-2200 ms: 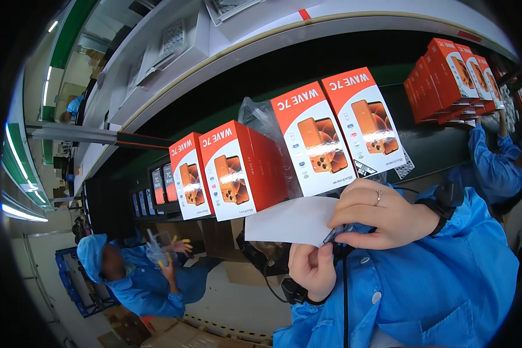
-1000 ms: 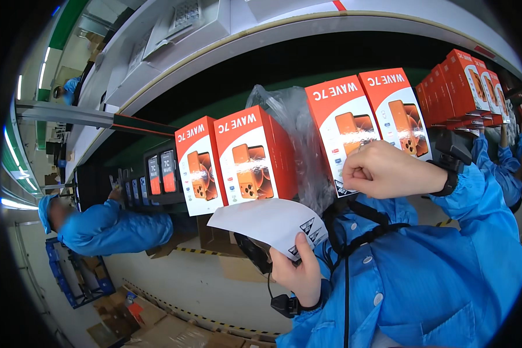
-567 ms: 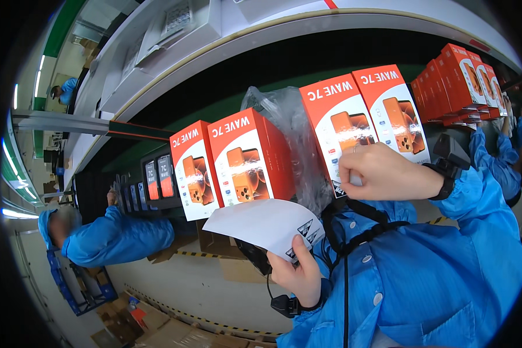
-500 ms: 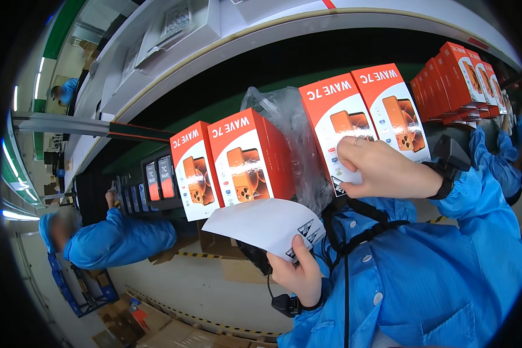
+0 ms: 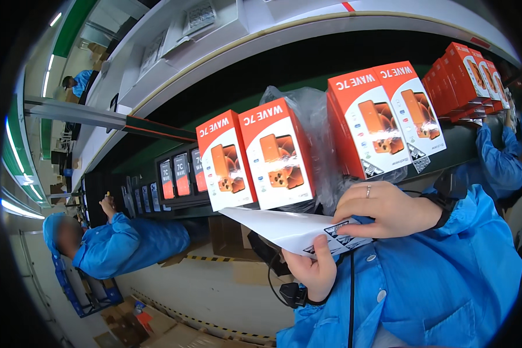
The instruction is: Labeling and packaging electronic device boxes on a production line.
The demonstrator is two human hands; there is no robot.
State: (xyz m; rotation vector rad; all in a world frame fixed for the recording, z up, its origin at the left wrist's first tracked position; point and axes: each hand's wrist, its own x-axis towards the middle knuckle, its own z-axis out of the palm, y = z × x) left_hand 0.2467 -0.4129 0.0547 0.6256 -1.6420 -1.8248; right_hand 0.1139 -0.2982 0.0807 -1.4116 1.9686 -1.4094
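Observation:
My left hand [image 5: 314, 270] grips a curved white sheet of stickers [image 5: 275, 229], thumb on top near a few black-and-white printed stickers. Over that sheet's right end, my right hand [image 5: 388, 207] has thumb and fingers closed at a sticker [image 5: 335, 228]; whether it is peeled loose I cannot tell. Beyond my hands stand two pairs of orange-and-white phone boxes. On the right pair, the left box [image 5: 368, 124] and the right box [image 5: 414, 110] each carry a black-and-white sticker at the lower edge. The left pair, one box [image 5: 226, 159] beside another [image 5: 277, 153], shows no such sticker.
Clear plastic wrap [image 5: 316, 130] lies between the box pairs. A stack of similar boxes [image 5: 461, 78] stands far right. Dark trays of phones [image 5: 182, 174] sit at left, near a co-worker in blue [image 5: 127, 240]. A white shelf [image 5: 296, 32] runs above the dark bench.
My right hand has come off the right pair of boxes and down to the sticker sheet. A sticker now shows on the left box of that pair. The view has shifted slightly.

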